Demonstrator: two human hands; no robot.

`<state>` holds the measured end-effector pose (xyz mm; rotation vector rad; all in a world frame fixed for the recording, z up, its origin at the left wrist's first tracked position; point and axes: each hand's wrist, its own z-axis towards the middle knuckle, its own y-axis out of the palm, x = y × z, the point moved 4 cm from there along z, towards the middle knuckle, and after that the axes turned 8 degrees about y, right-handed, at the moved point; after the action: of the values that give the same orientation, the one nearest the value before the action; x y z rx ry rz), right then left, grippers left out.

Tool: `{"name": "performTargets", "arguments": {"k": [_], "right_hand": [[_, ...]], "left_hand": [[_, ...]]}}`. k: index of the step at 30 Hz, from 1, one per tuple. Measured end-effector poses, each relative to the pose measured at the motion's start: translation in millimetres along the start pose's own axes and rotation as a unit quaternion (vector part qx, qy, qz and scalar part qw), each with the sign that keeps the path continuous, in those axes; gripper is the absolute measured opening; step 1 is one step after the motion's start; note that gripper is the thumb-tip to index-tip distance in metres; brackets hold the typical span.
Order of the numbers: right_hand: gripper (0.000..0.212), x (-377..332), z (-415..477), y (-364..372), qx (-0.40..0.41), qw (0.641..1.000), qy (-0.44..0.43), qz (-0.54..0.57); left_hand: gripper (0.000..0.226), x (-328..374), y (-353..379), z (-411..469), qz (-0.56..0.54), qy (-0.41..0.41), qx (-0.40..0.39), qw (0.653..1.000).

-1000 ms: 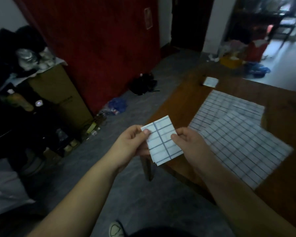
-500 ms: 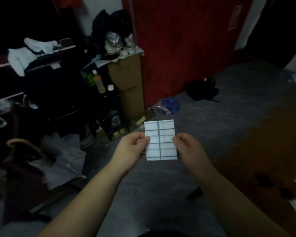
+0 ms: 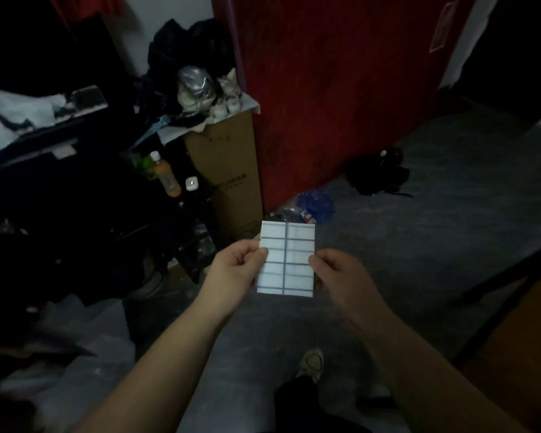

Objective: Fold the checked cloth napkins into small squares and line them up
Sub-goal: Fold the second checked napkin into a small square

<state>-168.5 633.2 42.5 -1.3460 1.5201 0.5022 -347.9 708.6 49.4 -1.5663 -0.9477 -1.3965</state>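
Napkin (image 3: 286, 259): folded down to a small checked rectangle, held upright in mid-air above the floor (image 3: 419, 251), left of the table (image 3: 534, 354) and clear of it.
Left hand (image 3: 233, 271): pinching the napkin's left edge, thumb on the front, other fingers curled behind.
Right hand (image 3: 341, 273): pinching the right edge at about the same height, thumb tip on the front.
Step in hand: probably checking the fold before one last halving, the shape being taller than wide and not yet square.
Doing it well: hold both pinches firm against sliding layers; bring the lower edge up to the upper edge, matching the blue lines; crease flat on the table rather than in the air; then lay down squared to any neighbours.
Hidden: back layers and rear edges of the napkin, alignment impossible to judge; most of the fingers behind the cloth.
Cut off: table, only a brown corner at the right; no other napkins and no row in view.
Hard to make out: dim room throughout; dark clutter at the left, only a cardboard box (image 3: 228, 170) and a bottle (image 3: 166, 178) legible; red door (image 3: 341, 89) far behind; a shoe (image 3: 311, 364) near the bottom.
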Motion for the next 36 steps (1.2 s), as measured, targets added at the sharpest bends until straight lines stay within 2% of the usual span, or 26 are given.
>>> {"name": "performTargets", "arguments": {"k": [8, 12, 16, 20, 26, 31, 36], "right_hand": [[0.013, -66.9, 138.5, -82.0, 0.030, 0.998, -0.010, 0.055], [0.012, -84.8, 185.9, -133.9, 0.061, 0.996, -0.012, 0.058], [0.012, -87.6, 232.8, -180.4, 0.097, 0.991, 0.016, 0.087], [0.015, -98.9, 286.4, -222.9, 0.131, 0.978, 0.030, 0.158], [0.018, -128.5, 392.5, -292.1, 0.184, 0.965, 0.025, 0.186], [0.017, -153.4, 475.0, -348.7, 0.230, 0.947, 0.023, 0.224], [0.012, -154.2, 525.7, -409.7, 0.308, 0.916, 0.035, 0.254]], "left_hand": [[0.016, 40.8, 63.9, 177.3, -0.022, 0.034, -0.024, 0.999], [0.014, 53.7, 105.7, 248.7, -0.025, 0.017, -0.086, 0.996], [0.015, 65.2, 153.1, 317.7, 0.020, 0.043, -0.140, 0.989], [0.012, 76.8, 203.2, 389.9, 0.039, 0.050, -0.198, 0.978], [0.012, 82.5, 275.7, 524.3, 0.035, 0.038, -0.261, 0.964], [0.012, 98.4, 342.1, 637.4, 0.059, 0.081, -0.296, 0.950], [0.011, 110.3, 423.4, 702.7, 0.116, 0.120, -0.357, 0.919]]}}
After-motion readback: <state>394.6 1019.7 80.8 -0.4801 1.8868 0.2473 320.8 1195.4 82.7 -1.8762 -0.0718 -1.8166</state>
